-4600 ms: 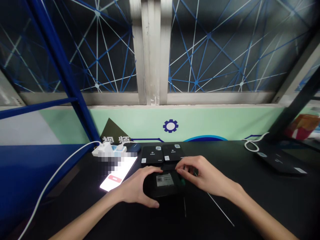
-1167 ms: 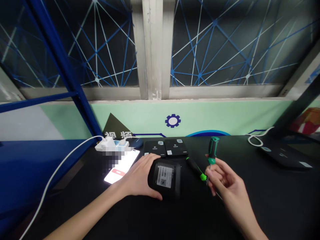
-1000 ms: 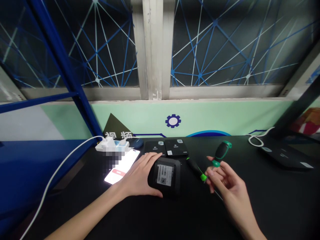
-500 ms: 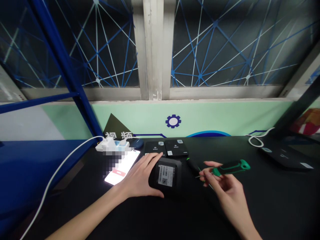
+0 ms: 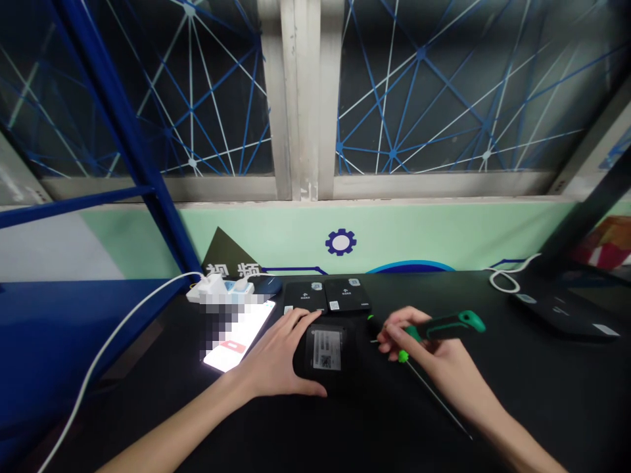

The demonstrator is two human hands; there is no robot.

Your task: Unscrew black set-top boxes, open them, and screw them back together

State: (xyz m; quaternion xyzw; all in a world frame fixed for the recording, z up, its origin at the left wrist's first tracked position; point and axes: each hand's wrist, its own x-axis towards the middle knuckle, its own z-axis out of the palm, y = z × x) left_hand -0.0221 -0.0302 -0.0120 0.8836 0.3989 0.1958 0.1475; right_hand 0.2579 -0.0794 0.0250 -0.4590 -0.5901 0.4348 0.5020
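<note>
My left hand [image 5: 280,351] wraps around the left side of a flat black box [image 5: 340,380], thumb at its near edge and fingers at its far edge. A white printed label [image 5: 326,348] faces up on the box. My right hand [image 5: 419,338], just to the right, grips a screwdriver with a green and black handle [image 5: 451,325]. Its handle points right, and a short bit of metal shows left of the fingers. Under that hand lies a second screwdriver with a bright green collar [image 5: 403,357], its long thin shaft toward the lower right; my fingers partly hide its dark handle.
Two black boxes [image 5: 348,295] sit side by side behind the labelled one. A lit phone [image 5: 241,338] lies left, near a white power strip [image 5: 219,289] with plugs and cable. Another flat black device [image 5: 562,315] and a white cable loop [image 5: 504,282] are at the right.
My right hand has shifted left with the screwdriver, nearer the labelled box. More of the lying screwdriver's collar and shaft shows now. My left hand stays around the box.
</note>
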